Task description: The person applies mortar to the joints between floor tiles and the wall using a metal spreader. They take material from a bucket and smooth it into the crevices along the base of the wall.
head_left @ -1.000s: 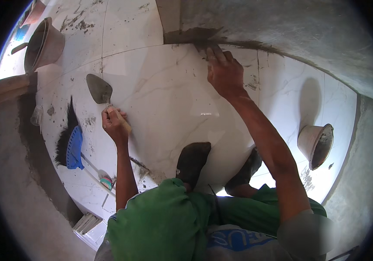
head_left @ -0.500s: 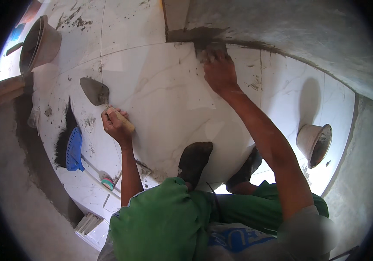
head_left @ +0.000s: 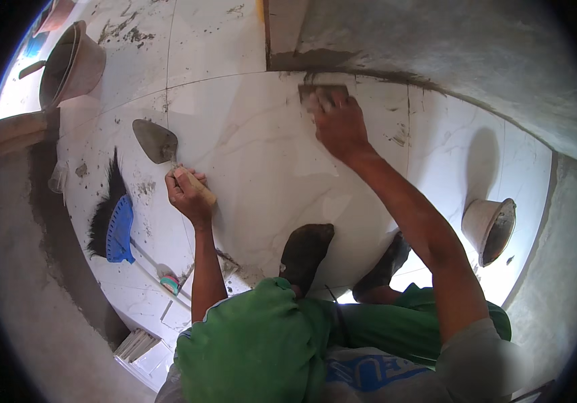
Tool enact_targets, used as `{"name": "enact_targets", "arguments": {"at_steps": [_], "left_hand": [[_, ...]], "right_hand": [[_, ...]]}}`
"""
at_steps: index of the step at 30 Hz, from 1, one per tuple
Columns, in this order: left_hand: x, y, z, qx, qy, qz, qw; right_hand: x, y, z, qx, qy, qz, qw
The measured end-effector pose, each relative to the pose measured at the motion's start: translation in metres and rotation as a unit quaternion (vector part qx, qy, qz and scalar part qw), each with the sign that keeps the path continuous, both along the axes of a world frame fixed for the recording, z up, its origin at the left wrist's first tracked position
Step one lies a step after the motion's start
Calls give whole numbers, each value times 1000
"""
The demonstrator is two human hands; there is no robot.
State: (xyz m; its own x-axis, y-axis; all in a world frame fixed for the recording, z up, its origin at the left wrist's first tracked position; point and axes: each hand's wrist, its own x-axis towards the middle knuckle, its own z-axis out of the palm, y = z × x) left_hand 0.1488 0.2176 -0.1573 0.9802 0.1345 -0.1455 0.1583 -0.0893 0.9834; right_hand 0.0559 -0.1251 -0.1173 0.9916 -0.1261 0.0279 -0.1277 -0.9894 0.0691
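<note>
My left hand (head_left: pixel 189 196) is closed around the wooden handle (head_left: pixel 203 191) of a pointed trowel. The trowel's grey, mortar-smeared blade (head_left: pixel 155 141) points up and left, over the white tiles. Farther out, my right hand (head_left: pixel 340 125) grips a dark, flat, rectangular piece (head_left: pixel 323 90), its exact kind partly hidden by my fingers. That piece is just short of the wall's foot, over the white marbled floor tile (head_left: pixel 255 154). A dark, dirty joint (head_left: pixel 396 77) runs between floor and wall there.
A mortar bucket (head_left: pixel 83 64) lies tilted at far left, and a smaller one (head_left: pixel 486 225) at right. A blue broom (head_left: pixel 120 228) with black bristles and a green-and-red roll (head_left: pixel 169 284) lie at left. The grey wall (head_left: pixel 436 33) juts out ahead. My dark-shod feet (head_left: pixel 306 255) are below.
My right hand has drawn the dark flat piece back from the wall's foot, toward me. The left hand still holds the trowel; the whole view has shifted slightly.
</note>
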Motion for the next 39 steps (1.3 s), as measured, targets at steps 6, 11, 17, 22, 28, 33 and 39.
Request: {"name": "enact_targets", "arguments": {"at_steps": [6, 11, 17, 22, 28, 33, 39], "left_hand": [[-1, -11, 2, -31, -12, 28, 999], [-5, -11, 8, -4, 7, 32, 999], [1, -1, 9, 1, 8, 6, 1000], [9, -15, 19, 61, 29, -31, 997], [8, 21, 26, 312, 4, -15, 950], [40, 95, 105, 23, 67, -28, 997], [13, -33, 324, -235, 85, -298, 921]], "right_hand": [[-33, -13, 10, 38, -10, 7, 999], [-68, 8, 82, 225, 151, 57, 961], [-185, -110, 103, 215, 93, 116, 965], [-271, -187, 173, 80, 284, 20, 955], [-306, -196, 183, 37, 236, -245, 939], [-269, -162, 165, 58, 158, -132, 977], [-324, -176, 139, 45, 84, -71, 993]]}}
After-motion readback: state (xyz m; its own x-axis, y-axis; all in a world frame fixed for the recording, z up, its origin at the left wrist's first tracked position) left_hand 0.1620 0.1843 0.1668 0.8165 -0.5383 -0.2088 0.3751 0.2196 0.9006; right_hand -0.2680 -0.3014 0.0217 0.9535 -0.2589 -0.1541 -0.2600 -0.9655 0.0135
